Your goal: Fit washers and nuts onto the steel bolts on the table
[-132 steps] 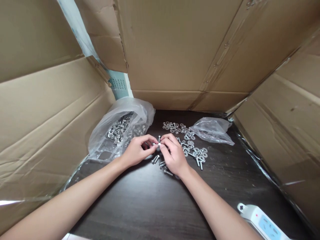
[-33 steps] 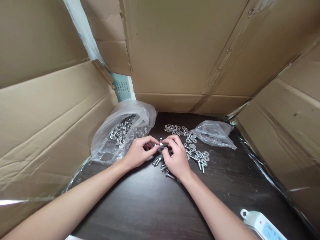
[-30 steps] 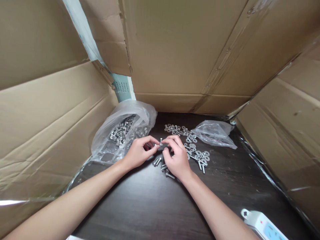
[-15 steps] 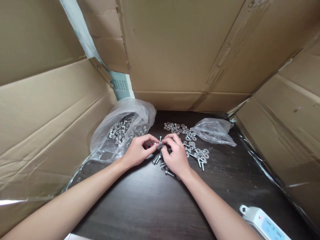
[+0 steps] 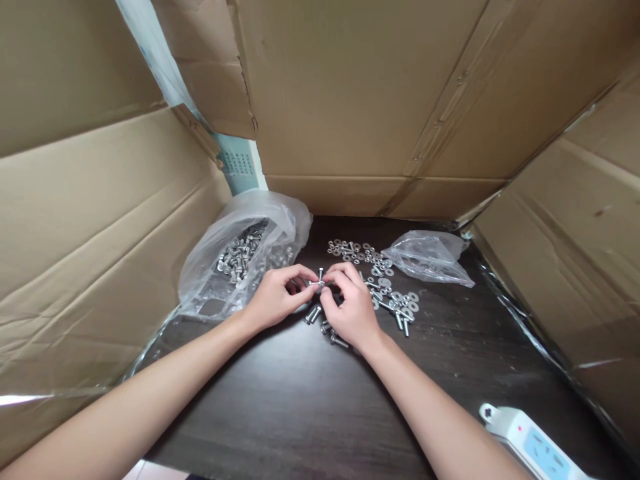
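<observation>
Tall creased cardboard walls (image 5: 360, 93) ring a dark wood-grain counter (image 5: 310, 407). A crinkled clear bag (image 5: 240, 257) holds shiny bolts; flat washers (image 5: 395, 300) lie scattered. Left hand (image 5: 273, 300) and right hand (image 5: 353, 307) together pinch one small silver bolt (image 5: 320, 281) — just above the counter, between the fingertips.

Place: a makeshift home workbench, screened off for sorting small hardware.
Surface: dark wood-grain table (image 5: 310, 407).
Walls: flattened cardboard sheets (image 5: 360, 100) propped up on three sides.
Stock: plastic bag of bolts (image 5: 240, 257), loose washers (image 5: 373, 267), a near-empty bag (image 5: 430, 257).
Household sign: white power strip (image 5: 530, 443) at the table's edge.
</observation>
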Tool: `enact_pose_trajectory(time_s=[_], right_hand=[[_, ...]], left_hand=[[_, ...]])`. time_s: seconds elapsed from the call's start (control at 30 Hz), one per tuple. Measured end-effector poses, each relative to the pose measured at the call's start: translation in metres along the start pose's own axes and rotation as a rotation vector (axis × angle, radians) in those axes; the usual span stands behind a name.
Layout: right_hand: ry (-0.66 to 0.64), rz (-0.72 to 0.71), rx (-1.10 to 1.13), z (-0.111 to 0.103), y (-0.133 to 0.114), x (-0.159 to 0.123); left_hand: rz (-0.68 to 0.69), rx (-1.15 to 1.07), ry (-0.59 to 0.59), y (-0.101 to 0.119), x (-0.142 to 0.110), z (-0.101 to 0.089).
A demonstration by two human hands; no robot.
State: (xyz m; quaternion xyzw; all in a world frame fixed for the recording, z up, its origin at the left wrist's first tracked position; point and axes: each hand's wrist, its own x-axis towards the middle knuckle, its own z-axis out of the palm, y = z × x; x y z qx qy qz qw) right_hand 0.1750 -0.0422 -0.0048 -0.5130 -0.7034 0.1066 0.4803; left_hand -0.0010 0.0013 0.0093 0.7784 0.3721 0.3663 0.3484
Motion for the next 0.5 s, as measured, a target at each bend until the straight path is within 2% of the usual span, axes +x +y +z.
enact_pose_trajectory(time_s=[0.5], right_hand=[[-0.036,-0.074,-0.059,-0.0025,-0.0039,-0.0011]], left_hand=[[-0.006,0.025,-0.012,0.0033,0.0005,0.0004]])
